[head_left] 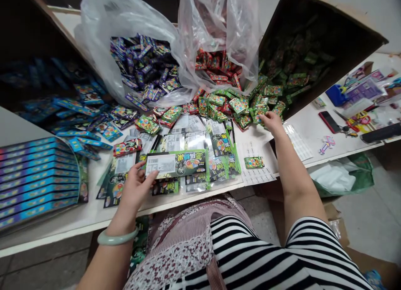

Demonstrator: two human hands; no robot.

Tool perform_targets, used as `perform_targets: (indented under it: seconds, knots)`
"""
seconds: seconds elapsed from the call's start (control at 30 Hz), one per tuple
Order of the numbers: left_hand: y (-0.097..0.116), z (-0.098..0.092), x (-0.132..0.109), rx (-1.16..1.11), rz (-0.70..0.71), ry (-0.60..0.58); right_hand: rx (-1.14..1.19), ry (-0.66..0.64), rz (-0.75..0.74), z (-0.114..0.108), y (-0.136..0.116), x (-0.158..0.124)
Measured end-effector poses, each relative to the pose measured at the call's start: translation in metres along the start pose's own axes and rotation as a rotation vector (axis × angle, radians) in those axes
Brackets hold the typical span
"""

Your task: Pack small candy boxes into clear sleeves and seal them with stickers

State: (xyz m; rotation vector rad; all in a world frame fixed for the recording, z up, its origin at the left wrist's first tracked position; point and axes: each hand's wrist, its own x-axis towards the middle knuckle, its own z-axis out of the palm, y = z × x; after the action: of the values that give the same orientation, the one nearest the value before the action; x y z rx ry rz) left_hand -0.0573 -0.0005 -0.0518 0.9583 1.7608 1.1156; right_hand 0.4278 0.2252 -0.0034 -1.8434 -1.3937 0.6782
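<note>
While the left hand (pixel 140 184) pinches 1 black-green pouch (pixel 194 162), the right hand (pixel 273 123), half-curled, touches green boxes (pixel 239 105), its grip unclear.

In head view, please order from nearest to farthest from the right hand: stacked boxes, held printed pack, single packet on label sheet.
1. Single packet, on the label sheet
2. Printed pack, in the left hand
3. Stacked boxes, far left

I record a white, straight-edged table (pixel 92 204) bearing, directly on its surface, overlapping flat black-and-green printed packets (pixel 221 146), loose small green printed boxes (pixel 238 105), a white printed sheet (pixel 257 176) at the front edge, two translucent plastic bags (pixel 98 45) behind, and a red-and-black phone (pixel 330 122) on the right.
</note>
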Motion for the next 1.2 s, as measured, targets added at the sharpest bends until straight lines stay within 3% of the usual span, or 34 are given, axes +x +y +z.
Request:
perform_targets:
  seconds: [0.2, 0.33, 0.4, 0.47, 0.57, 0.67, 0.77, 0.87, 0.97, 1.1, 1.2]
  knots:
    - [0.016, -0.016, -0.007, 0.707, 0.159, -0.085, 0.323, -0.311, 0.014, 0.018, -0.026, -0.058]
    - [0.034, -0.016, -0.011, 0.84, 0.296, -0.1, 0.437, -0.516, -0.066, 0.038, -0.047, -0.091]
    - [0.042, -0.011, -0.01, 0.809, 0.444, -0.196, 0.357, -0.539, -0.205, 0.052, -0.056, -0.104]
    - [0.047, -0.002, -0.007, 0.818, 0.567, -0.371, 0.187, -0.468, -0.415, 0.069, -0.061, -0.113]
    - [0.052, 0.015, 0.003, 0.934, 0.563, -0.565, -0.079, -0.367, -0.735, 0.091, -0.056, -0.121]
    - [0.051, 0.026, 0.011, 1.011, 0.532, -0.657, -0.203, -0.429, -0.897, 0.1, -0.041, -0.124]
    - [0.046, 0.03, 0.013, 1.018, 0.577, -0.672, -0.226, -0.424, -0.863, 0.094, -0.032, -0.13]
    - [0.043, 0.032, 0.013, 0.996, 0.619, -0.663, -0.297, -0.333, -0.69, 0.092, -0.039, -0.143]
    - [0.044, 0.031, 0.012, 0.97, 0.656, -0.635, -0.436, -0.387, -0.577, 0.102, -0.052, -0.155]
    - [0.05, 0.015, 0.009, 0.917, 0.731, -0.536, -0.38, -0.407, -0.611, 0.107, -0.061, -0.159]
    - [0.052, 0.0, 0.004, 0.877, 0.756, -0.436, -0.179, -0.39, -0.758, 0.089, -0.069, -0.161]
